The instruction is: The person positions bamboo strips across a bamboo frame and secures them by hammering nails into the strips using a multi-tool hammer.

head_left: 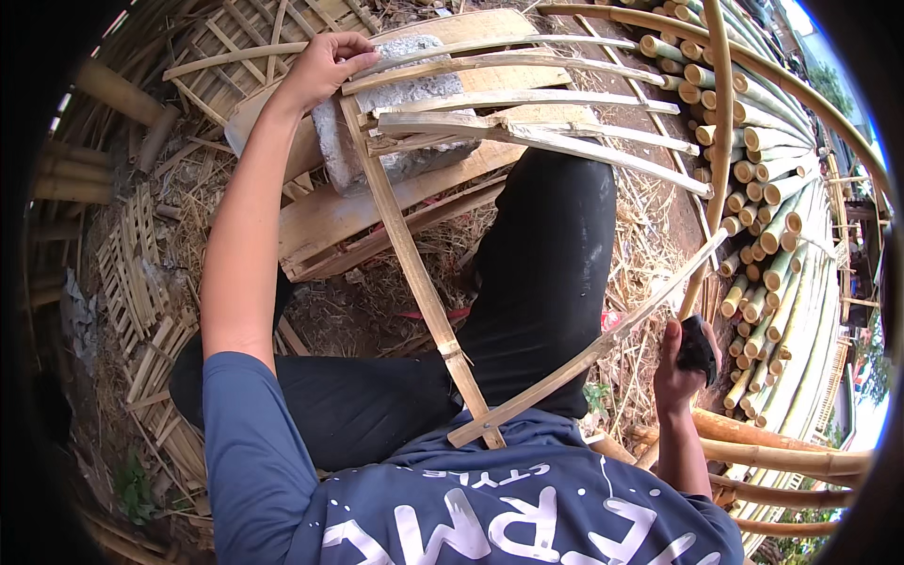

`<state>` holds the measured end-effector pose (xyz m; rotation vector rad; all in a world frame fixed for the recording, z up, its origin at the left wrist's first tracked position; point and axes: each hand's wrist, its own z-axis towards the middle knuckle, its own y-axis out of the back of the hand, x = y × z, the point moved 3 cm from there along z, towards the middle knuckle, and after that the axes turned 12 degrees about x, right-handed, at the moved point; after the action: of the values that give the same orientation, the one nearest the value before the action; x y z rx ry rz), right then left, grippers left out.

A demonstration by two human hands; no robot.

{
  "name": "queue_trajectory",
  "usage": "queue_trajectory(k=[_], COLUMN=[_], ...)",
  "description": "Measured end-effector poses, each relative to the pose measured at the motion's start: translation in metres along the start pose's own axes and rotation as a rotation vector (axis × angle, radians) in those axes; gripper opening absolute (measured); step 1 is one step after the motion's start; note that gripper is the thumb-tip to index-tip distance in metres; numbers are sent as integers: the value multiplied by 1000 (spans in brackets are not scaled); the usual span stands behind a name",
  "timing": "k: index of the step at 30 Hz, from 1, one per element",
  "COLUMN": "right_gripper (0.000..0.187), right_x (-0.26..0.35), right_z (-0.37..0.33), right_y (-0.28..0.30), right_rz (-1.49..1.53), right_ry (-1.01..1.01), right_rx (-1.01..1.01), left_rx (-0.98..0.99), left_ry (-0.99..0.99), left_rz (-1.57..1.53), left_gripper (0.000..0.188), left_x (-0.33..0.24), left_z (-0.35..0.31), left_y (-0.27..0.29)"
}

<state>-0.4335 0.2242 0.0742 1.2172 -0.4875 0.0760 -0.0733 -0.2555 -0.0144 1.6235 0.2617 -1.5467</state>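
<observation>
i can see a person in a dark blue shirt (405,471) with short sleeves. the left sleeve (254,424) stops above the elbow, and its edge is plain. big white letters go across the near part of the shirt, streaky like brush paint. smaller white letters sit on the far side of them, with little white dots around. the long trousers (556,273) are black, with pale dusty marks on the right leg. both arms are bare below the sleeves.

Over the rough, pitted, concrete-like block (407,90), my bamboo slats (546,96) look matt and fibrous; nearer me, matt cloth trousers (556,254); right of it, smooth, glossier bamboo poles (782,188).
</observation>
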Motion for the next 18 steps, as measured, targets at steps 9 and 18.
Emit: queue_trajectory(k=[9, 18], right_gripper=[28, 33], right_x=[79, 136], right_z=[176, 243], right_y=[-32, -104], right_rz=[159, 0], right_ry=[534, 554], right_rx=[203, 675], left_rx=[-81, -160], left_ry=[-36, 16], left_rz=[-50, -20], left_gripper=[18, 16], left_x=[7, -4], left_z=[-2, -7], left_y=[-1, -10])
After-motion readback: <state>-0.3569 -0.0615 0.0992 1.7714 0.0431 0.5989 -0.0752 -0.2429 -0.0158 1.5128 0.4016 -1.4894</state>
